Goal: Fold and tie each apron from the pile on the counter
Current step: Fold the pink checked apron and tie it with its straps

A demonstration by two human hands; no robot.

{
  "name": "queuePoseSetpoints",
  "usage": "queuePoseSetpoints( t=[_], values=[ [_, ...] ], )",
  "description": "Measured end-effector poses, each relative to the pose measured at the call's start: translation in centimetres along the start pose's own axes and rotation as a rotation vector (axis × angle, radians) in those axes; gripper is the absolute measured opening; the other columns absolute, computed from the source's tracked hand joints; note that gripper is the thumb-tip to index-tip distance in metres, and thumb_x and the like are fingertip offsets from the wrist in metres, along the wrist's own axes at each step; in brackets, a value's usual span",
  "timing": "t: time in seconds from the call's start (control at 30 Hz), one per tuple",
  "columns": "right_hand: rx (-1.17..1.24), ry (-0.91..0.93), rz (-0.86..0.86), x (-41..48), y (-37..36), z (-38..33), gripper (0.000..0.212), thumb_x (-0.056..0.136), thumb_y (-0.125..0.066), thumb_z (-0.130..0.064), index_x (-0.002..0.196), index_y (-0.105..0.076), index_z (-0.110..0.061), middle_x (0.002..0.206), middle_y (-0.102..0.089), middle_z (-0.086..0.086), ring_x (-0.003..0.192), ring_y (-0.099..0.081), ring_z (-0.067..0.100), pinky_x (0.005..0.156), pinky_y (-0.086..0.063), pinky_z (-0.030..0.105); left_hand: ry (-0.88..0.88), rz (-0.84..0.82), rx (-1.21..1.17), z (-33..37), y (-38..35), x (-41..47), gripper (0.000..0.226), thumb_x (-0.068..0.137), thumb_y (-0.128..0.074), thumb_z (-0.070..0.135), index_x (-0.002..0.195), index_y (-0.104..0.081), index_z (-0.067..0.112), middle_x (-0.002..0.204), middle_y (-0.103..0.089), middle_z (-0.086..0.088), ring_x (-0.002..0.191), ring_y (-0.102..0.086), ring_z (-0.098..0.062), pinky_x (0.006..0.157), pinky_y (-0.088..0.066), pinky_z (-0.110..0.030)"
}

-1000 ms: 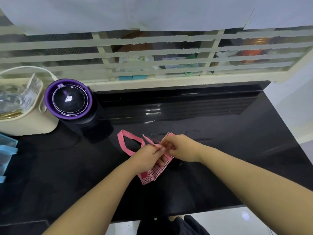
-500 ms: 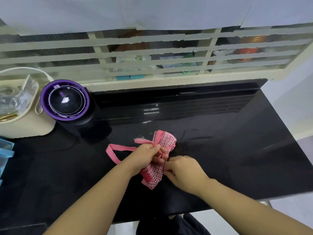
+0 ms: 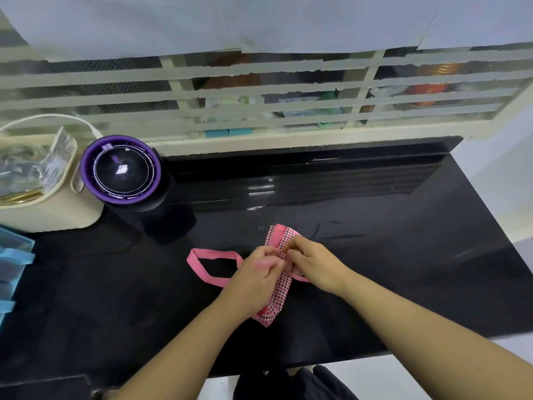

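Evidently the folded apron [image 3: 276, 295] lay on the tabletop [image 3: 403, 255], long axis running away from the person, with left hand [image 3: 256, 274] and right hand [image 3: 315, 264] equally near at its middle, fingers [image 3: 292, 249] curled, pinching the strap [image 3: 213, 252] whose loop trailed left

Both bare forearms reach forward and converge. The left hand [image 3: 256, 274] and right hand [image 3: 315, 262] meet fingertip to fingertip, fingers curled, each pinching the apron [image 3: 277, 295].
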State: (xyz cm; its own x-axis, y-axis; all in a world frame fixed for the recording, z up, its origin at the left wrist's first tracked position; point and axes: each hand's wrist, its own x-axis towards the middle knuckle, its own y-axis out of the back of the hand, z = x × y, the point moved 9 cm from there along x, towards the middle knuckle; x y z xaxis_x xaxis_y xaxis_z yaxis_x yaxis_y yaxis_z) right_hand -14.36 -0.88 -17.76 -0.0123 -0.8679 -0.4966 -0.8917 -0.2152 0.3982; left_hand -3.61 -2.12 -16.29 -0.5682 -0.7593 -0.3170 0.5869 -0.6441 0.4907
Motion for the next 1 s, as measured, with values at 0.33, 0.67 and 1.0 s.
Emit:
queuePoseSetpoints(
  t=[0.33,0.67,1.0],
  values=[
    [0.065,-0.180,-0.219,-0.3,-2.9,-0.6,0.029,0.094,-0.055,-0.027,0.072,-0.068,-0.015,0.055,-0.059,-0.007,0.052,-0.052,0.003,0.062,-0.042,0.018,-0.300,-0.042,0.155,-0.3,-2.5,-1.6,0.033,0.097,-0.050,0.011,0.129,-0.057,0.009,0.155,-0.008,0.018,0.125,-0.009,0.031,0.106,-0.013,-0.001],
    [1.122,-0.534,0.200,-2.8,-3.1,4.9,0.034,0.102,-0.043,-0.021,0.081,-0.066,-0.008,0.068,-0.069,0.000,0.056,-0.056,0.010,0.048,-0.044,0.019,-0.040,0.271,-0.187,-4.1,1.8,-3.1,0.027,0.100,-0.043,0.013,0.095,-0.065,0.029,0.112,-0.054,0.011,0.102,-0.053,0.010,0.088,-0.042,-0.008],
    [1.064,-0.308,0.264,-2.4,-0.7,4.5,0.041,0.104,-0.034,-0.021,0.066,-0.047,-0.013,0.089,-0.072,0.011,0.058,-0.059,0.012,0.055,-0.047,0.022,0.201,0.172,0.153,-6.2,2.1,-1.8,0.025,0.097,-0.049,0.013,0.083,-0.068,0.006,0.088,-0.059,-0.001,0.076,-0.057,-0.011,0.065,-0.042,-0.015]
  ],
)
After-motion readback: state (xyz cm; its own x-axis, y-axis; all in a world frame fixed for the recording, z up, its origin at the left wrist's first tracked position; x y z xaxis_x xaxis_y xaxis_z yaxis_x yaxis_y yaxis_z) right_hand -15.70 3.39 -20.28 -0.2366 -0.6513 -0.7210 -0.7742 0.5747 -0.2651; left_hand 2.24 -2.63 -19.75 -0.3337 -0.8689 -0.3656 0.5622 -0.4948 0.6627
